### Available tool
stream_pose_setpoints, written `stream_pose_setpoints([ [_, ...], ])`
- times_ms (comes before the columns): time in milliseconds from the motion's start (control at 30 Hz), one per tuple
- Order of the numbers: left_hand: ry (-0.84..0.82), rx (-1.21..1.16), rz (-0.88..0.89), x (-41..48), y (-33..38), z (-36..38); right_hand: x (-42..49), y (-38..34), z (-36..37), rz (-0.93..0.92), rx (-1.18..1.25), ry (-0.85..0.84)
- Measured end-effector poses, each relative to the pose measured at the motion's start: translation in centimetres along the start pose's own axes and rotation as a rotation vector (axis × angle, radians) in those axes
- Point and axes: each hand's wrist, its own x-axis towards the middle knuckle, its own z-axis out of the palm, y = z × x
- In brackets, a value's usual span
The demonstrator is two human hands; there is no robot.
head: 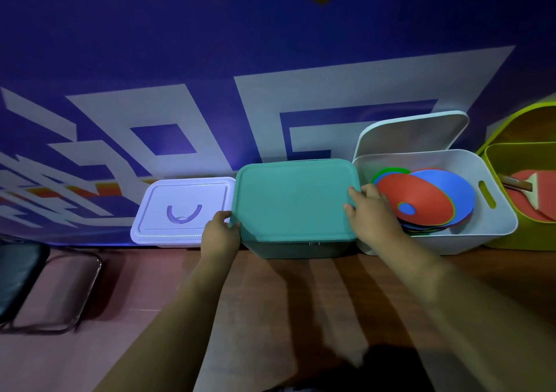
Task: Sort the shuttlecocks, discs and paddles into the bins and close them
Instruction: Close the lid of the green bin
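Note:
A teal bin stands in the middle by the wall with its teal lid lying on top. My left hand grips the lid's left edge, thumb on top. My right hand holds the lid's right edge, fingers curled over it. To the right, an open white bin holds several red, blue and green discs; its white lid leans against the wall behind it. At the far right a yellow-green bin contains a red paddle. No shuttlecocks are visible.
A shut white box with a handle on its lid sits left of the teal bin. A black chair with a metal frame stands at the left. The blue-and-white patterned wall runs behind the bins; brown floor lies in front.

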Motion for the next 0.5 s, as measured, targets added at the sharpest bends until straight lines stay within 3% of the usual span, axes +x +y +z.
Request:
stream_pose_setpoints([
  [500,0.005,0.167,0.036,-0.9,0.3,0.0,-0.1,-0.9,0.6,0.011,0.030,-0.037],
])
